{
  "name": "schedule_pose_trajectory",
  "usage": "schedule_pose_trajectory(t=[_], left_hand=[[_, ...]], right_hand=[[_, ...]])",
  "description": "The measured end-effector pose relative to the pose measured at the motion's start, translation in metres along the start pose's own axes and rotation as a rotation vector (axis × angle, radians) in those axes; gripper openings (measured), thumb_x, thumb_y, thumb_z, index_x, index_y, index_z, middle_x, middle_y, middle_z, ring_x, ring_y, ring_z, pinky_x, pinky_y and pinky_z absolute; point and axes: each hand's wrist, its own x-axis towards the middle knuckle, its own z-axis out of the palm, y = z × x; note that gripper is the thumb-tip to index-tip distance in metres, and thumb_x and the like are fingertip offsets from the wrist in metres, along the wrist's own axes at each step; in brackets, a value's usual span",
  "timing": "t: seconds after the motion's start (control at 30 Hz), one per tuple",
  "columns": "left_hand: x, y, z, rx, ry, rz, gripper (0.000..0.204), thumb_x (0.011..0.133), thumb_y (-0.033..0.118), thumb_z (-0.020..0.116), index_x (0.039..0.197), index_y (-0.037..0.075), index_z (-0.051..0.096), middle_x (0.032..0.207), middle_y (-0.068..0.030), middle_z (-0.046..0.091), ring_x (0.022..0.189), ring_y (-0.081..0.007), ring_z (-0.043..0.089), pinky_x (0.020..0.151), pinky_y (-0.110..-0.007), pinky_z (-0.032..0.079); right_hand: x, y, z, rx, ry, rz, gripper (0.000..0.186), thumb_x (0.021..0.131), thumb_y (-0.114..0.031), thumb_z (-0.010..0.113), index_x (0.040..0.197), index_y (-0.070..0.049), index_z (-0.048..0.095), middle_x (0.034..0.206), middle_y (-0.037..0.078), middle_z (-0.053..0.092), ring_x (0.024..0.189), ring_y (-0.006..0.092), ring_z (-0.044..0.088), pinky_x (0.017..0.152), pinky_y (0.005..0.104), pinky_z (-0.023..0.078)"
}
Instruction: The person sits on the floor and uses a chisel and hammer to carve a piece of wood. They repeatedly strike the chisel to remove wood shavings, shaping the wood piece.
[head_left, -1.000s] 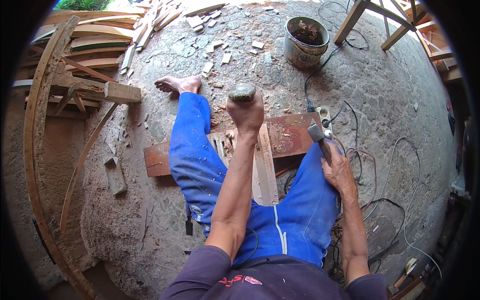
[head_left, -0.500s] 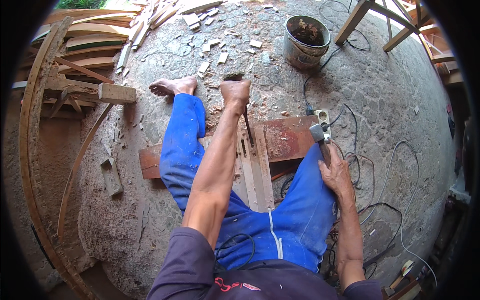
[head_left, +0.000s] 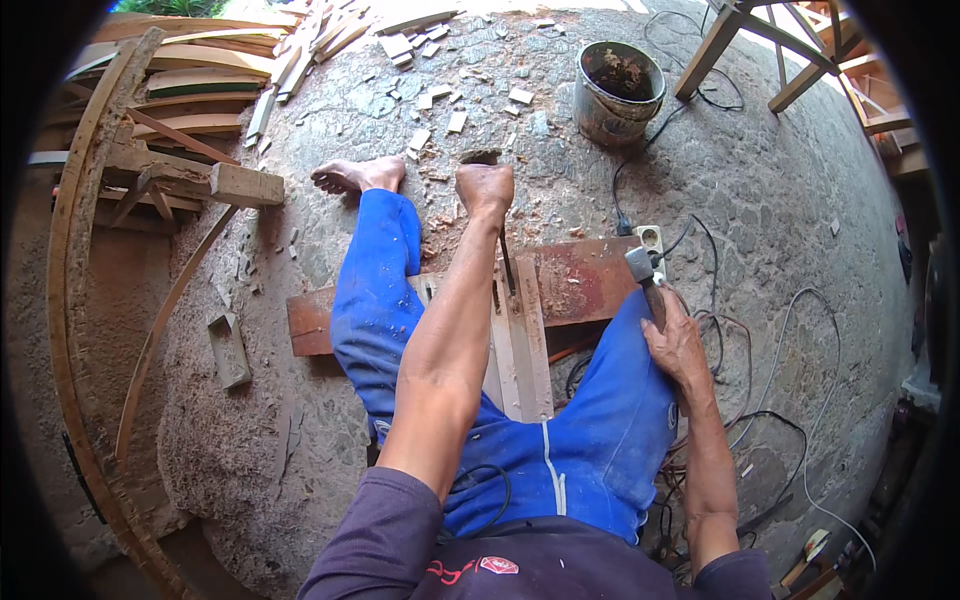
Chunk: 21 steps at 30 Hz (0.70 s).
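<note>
Clearly your left hand [head_left: 484,188] is fisted round a chisel [head_left: 506,268] stood upright on the pale plank [head_left: 522,345] between your legs, while your right hand [head_left: 675,340] grips a hammer [head_left: 641,268] low, ready beside it.

A person in blue trousers sits on rough stone ground, the left hand [head_left: 484,187] gripping a chisel [head_left: 506,265] whose blade stands on a pale wooden strip [head_left: 528,345] laid over a reddish board [head_left: 580,280]. The right hand [head_left: 676,345] holds a hammer [head_left: 646,282] low beside the right thigh. A metal bucket [head_left: 618,92], wood offcuts and loose cables lie around.
</note>
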Motion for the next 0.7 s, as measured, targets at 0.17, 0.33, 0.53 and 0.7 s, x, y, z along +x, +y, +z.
schedule_pose_trajectory(t=[0.17,0.33,0.53,0.7], left_hand=[[-0.076,0.039,-0.020,-0.244,0.333,0.592,0.011,0.077,0.004,0.062,0.070,0.001,0.070,0.064,-0.0127,0.070,0.058,-0.0224,0.068,0.060,-0.038,0.054],[0.006,0.010,-0.011,-0.136,-0.228,-0.277,0.020,0.075,0.005,0.068,0.058,0.001,0.058,0.056,-0.0038,0.056,0.046,-0.0139,0.051,0.043,-0.037,0.038],[-0.038,0.022,-0.007,-0.152,0.022,0.207,0.012,0.075,0.004,0.066,0.064,0.000,0.070,0.061,-0.0087,0.068,0.053,-0.0169,0.062,0.054,-0.035,0.048],[0.025,0.027,0.003,-0.061,-0.235,-0.287,0.020,0.078,0.006,0.070,0.062,0.002,0.058,0.058,-0.0064,0.057,0.043,-0.0158,0.051,0.041,-0.039,0.037]], right_hand=[[-0.009,-0.005,-0.006,0.012,-0.021,0.099,0.063,0.089,-0.012,0.068,0.147,-0.003,0.046,0.135,0.029,0.062,0.124,0.0471,0.060,0.104,0.0479,0.050],[0.001,-0.011,-0.005,0.074,-0.071,0.097,0.062,0.089,-0.011,0.068,0.146,-0.004,0.046,0.134,0.029,0.062,0.123,0.0476,0.060,0.102,0.0487,0.051],[-0.010,-0.015,-0.016,0.051,-0.089,0.230,0.062,0.089,-0.016,0.067,0.146,-0.005,0.045,0.131,0.030,0.063,0.120,0.0508,0.060,0.101,0.0517,0.050],[0.020,-0.012,-0.015,0.122,-0.078,0.169,0.063,0.089,-0.017,0.068,0.146,-0.006,0.046,0.125,0.030,0.065,0.117,0.0513,0.062,0.098,0.0519,0.051]])
